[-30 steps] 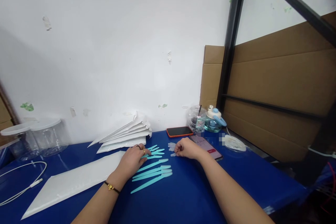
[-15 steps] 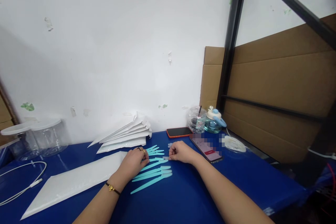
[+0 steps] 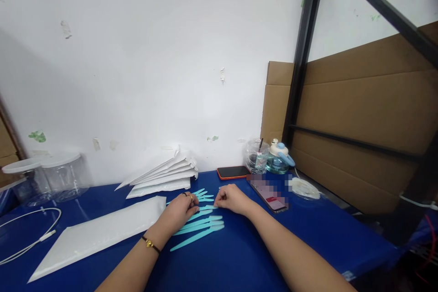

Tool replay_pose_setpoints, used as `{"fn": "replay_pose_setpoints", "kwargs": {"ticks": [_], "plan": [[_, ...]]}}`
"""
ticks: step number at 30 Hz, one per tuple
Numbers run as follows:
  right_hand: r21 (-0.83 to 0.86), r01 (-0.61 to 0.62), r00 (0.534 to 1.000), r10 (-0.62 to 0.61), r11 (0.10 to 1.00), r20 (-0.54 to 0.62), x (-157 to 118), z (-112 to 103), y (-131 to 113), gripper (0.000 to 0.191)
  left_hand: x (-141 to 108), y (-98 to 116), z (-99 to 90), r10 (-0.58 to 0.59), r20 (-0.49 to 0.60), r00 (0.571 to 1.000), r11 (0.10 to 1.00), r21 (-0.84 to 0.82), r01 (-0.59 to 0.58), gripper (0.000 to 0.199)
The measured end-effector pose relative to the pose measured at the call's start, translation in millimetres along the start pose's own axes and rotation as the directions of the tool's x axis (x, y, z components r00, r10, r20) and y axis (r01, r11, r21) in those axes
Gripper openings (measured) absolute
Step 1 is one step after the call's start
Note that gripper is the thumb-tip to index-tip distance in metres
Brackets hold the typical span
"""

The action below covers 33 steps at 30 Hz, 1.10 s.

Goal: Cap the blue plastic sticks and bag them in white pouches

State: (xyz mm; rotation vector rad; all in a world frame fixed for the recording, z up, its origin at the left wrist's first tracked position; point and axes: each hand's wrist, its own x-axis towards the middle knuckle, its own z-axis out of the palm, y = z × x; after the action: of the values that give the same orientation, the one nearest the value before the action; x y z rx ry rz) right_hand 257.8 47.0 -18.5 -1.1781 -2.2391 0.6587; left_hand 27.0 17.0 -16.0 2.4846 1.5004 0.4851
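Several turquoise eyebrow razors (image 3: 197, 237) lie fanned on the blue table, the nearer ones with pale translucent covers over their blade ends. My left hand (image 3: 178, 213), with a ring and a dark bracelet, is closed over the handle of a razor (image 3: 204, 208) whose blade end points right. Its handle end is hidden by my fingers. At that blade end, the thumb and finger of my right hand (image 3: 234, 199) pinch a small translucent blade cover, mostly hidden. More razors (image 3: 201, 194) spread just behind my left hand.
A white padded envelope (image 3: 102, 235) lies at left, with a stack of envelopes (image 3: 164, 175) against the wall. Two phones (image 3: 233, 173), a plastic cup (image 3: 256, 157) and a blue-handled bottle (image 3: 278, 159) stand behind my right hand. Clear jars (image 3: 65, 180) and a white cable (image 3: 46, 236) are far left.
My right hand has moved slightly left, bringing the translucent cover against the razor's blade end. My left hand has shifted a little to the right with the razor.
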Motion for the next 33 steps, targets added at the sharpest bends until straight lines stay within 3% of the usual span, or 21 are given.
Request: {"fn": "replay_pose_setpoints", "kwargs": {"ticks": [3, 5, 9, 18, 26, 33], "plan": [[-0.071, -0.007, 0.985, -0.005, 0.997, -0.172, -4.5, -20.9, 9.9, 0.012, -2.1, -4.4, -1.8, 0.021, -0.051, 0.998, 0.999, 0.046, -0.019, 0.023], [-0.147, -0.028, 0.979, -0.002, 0.989, -0.203, -7.9, -33.5, 18.2, 0.016, -2.7, -7.8, -2.1, 0.017, -0.058, 0.998, 0.997, 0.083, -0.013, 0.027], [-0.204, -0.034, 0.991, 0.006, 0.978, -0.134, -10.2, -38.2, 27.7, 0.016, -3.3, -9.9, -3.2, 0.002, -0.053, 0.999, 0.992, 0.123, 0.004, 0.03], [-0.085, -0.025, 0.999, 0.024, 0.996, -0.021, -4.2, -12.5, 18.0, 0.008, -1.4, -2.8, -8.4, -0.083, -0.031, 0.996, 0.995, 0.048, 0.084, 0.013], [0.008, -0.084, 0.996, 0.084, 0.996, 0.01, -1.7, -3.6, 9.7, 0.008, 2.8, -10.0, -0.1, -0.126, -0.014, 0.992, 0.991, -0.055, 0.125, 0.013], [0.053, -0.13, 0.991, 0.128, 0.99, 0.044, -4.3, -9.0, 8.6, 0.009, 2.3, -5.6, -3.8, -0.145, 0.001, 0.989, 0.986, -0.081, 0.145, 0.013]]}}
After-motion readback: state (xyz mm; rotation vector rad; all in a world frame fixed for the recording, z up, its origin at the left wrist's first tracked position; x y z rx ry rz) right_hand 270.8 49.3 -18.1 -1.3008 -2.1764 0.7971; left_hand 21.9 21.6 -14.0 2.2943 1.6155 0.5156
